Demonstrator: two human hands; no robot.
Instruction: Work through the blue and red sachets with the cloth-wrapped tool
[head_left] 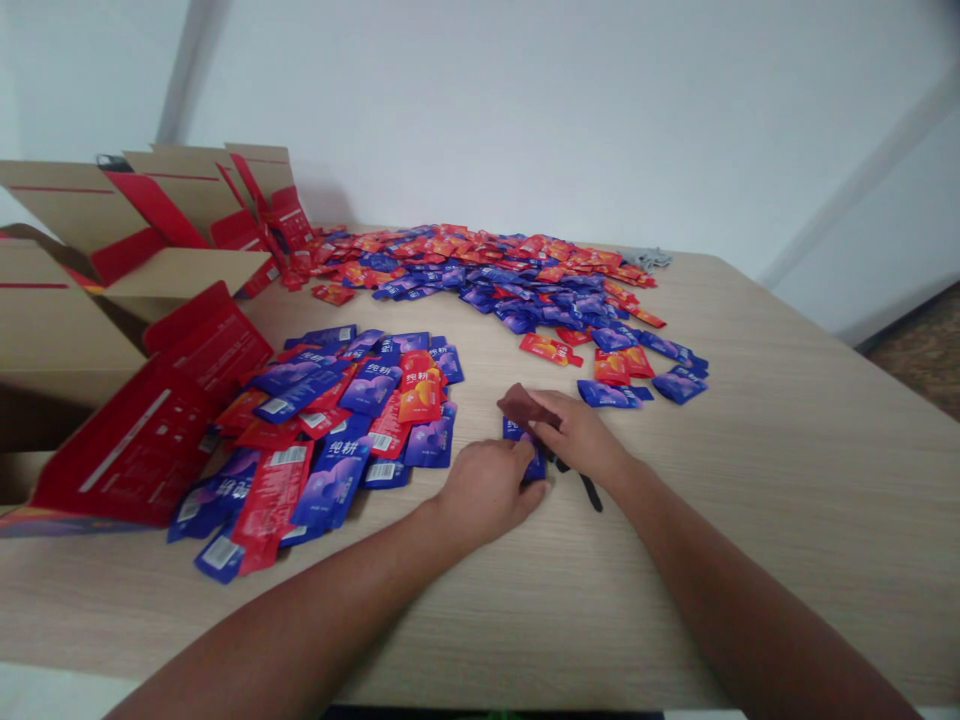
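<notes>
A blue sachet [511,428] lies flat on the table between my hands. My left hand [491,492] rests at its near edge, with the thumb and index finger pinning it down. My right hand [583,432] is closed around a brown, folded piece that looks like cloth [517,402], held over the sachet's far end. A black strip [591,492] sticks out below the right hand; the rest of it is hidden. To the left of my left hand is a loose pile of blue and red sachets [375,385], some with barcodes showing.
Open cardboard boxes with red flaps [172,430] stand along the left side. A long heap of red and blue sachets [480,265] stretches along the back of the table [750,480], by the white wall. Several single sachets [615,365] lie beyond my right hand. A grey cloth [649,259] sits at the back.
</notes>
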